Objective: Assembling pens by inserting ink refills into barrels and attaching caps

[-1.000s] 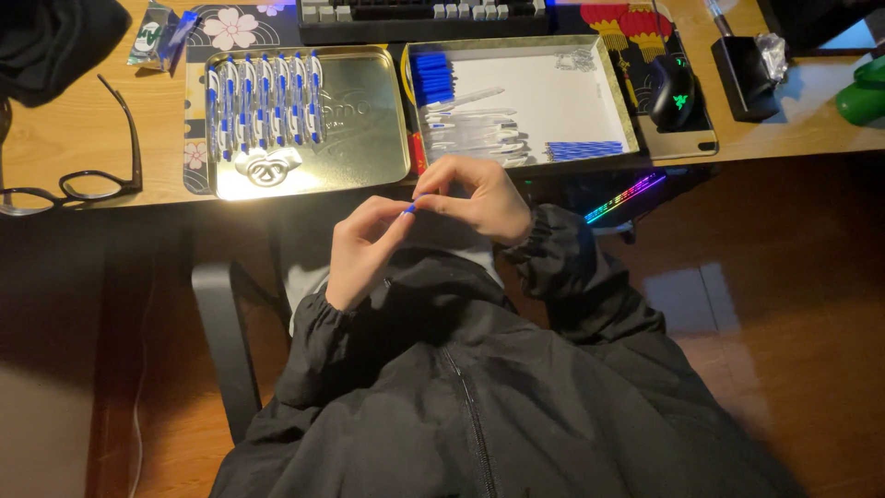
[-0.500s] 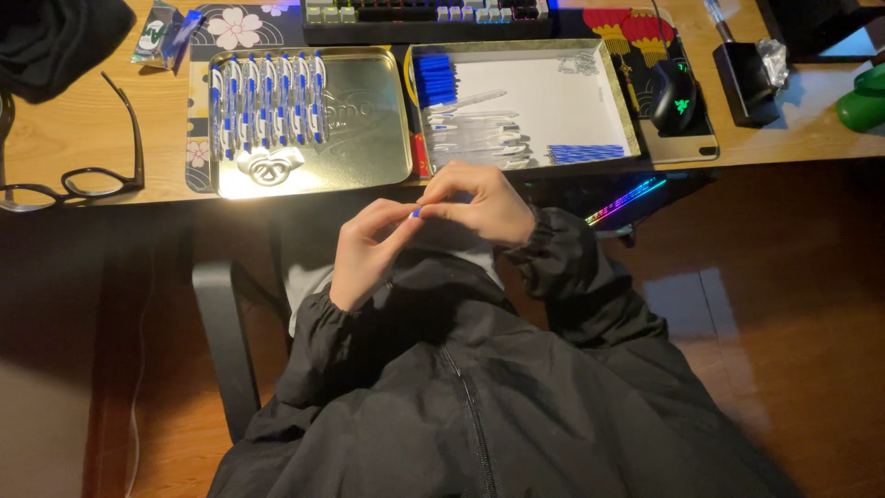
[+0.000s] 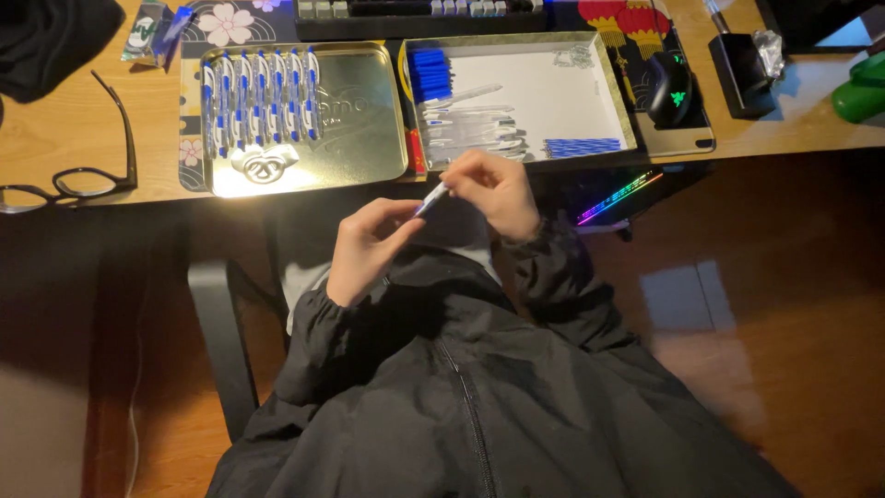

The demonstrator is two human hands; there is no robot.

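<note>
Both hands are up in front of the black jacket (image 3: pixel 461 387), just below the desk (image 3: pixel 64 129) edge. The left hand (image 3: pixel 364 249) and right hand (image 3: pixel 493 189) pinch the two ends of one white-and-blue pen (image 3: pixel 430 197), fingers closed narrow around it, the pen tilted between them. On the desk, the gold tin tray (image 3: pixel 355 138) holds a neat row of finished pens (image 3: pixel 263 97) lying side by side. The white-lined tray (image 3: pixel 553 88) next to it holds parts — blue caps (image 3: pixel 429 74) stacked in the top left corner, clear barrels (image 3: pixel 470 129) heaped in the middle, thin blue refills (image 3: pixel 581 147) along the bottom edge. Black eyeglasses (image 3: pixel 78 171) rest far left — a computer mouse (image 3: pixel 668 88) sits at right.
</note>
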